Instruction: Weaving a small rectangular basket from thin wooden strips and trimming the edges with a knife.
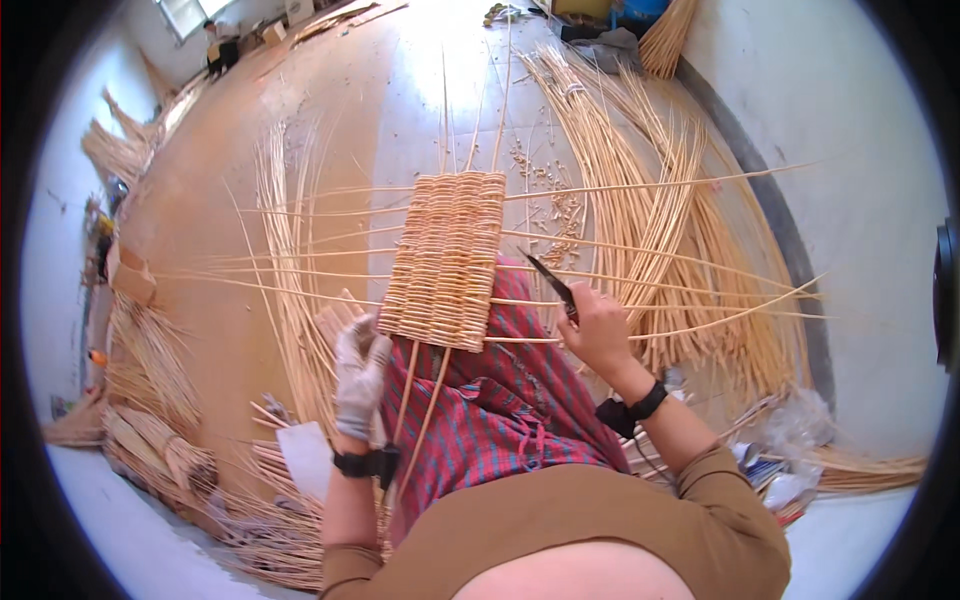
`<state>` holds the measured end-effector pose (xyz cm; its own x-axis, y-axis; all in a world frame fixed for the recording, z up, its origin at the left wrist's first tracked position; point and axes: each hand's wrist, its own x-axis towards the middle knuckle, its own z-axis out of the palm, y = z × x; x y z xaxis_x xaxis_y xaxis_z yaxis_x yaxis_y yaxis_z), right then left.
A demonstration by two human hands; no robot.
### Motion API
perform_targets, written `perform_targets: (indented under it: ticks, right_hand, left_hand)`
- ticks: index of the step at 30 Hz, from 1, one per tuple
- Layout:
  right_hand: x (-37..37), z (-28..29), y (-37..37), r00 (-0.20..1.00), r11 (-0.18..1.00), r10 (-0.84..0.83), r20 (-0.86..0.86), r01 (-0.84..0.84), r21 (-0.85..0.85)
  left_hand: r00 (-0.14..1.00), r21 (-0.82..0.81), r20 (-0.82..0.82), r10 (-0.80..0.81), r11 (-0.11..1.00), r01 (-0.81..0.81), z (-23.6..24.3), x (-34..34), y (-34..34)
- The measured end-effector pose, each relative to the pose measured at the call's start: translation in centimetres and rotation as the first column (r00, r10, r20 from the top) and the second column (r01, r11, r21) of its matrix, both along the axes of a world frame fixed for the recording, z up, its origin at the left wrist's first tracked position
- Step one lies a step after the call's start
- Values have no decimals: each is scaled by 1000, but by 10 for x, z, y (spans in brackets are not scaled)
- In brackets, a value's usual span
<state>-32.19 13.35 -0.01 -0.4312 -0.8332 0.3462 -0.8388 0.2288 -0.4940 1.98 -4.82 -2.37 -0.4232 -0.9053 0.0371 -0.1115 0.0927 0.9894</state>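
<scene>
A rectangular woven wicker panel (447, 255) rests over my lap, on the red and blue plaid cloth (480, 415). Long willow rods (660, 185) stick out from all its sides. Wearing a pale work glove, my left hand (360, 370) is at the panel's lower left corner, its fingers bent against the edge; part of the grip is hidden. My bare right hand (597, 328) is closed round the dark handle of a knife (550, 278). The blade points up and left, a little right of the panel and above the rods there.
Large bundles of peeled rods (640, 200) lie on the floor to the right, a thinner bundle (285, 240) to the left. Wood chips (560, 215) are scattered beyond the panel. More bundles (160, 450) line the left wall. Another person (220, 45) sits at the far left.
</scene>
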Motion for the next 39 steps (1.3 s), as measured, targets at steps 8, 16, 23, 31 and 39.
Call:
perform_targets:
  ticks: [8, 16, 23, 31, 39]
  right_hand:
    - [-5, 13, 20, 998, 948, -10, -59, -9, -320]
    - [44, 3, 90, 863, 825, 504, 32, -470, -314]
    - [-26, -122, 116, 583, 755, -66, 810, 560, -342]
    - [-64, 100, -41, 776, 737, 280, 565, 203, -645]
    - [-84, 64, -96, 300, 689, 604, 739, 270, -673]
  left_hand:
    - [998, 274, 28, -58, 961, 48, 11, -34, -11]
    - [966, 449, -77, -248, 856, 256, -3, -73, -48]
    - [859, 807, -281, -428, 378, 453, -16, -102, -50]
    - [769, 830, -384, -510, 175, 530, -7, -112, -48]
    - [811, 880, -376, -448, 103, 464, -36, -112, -46]
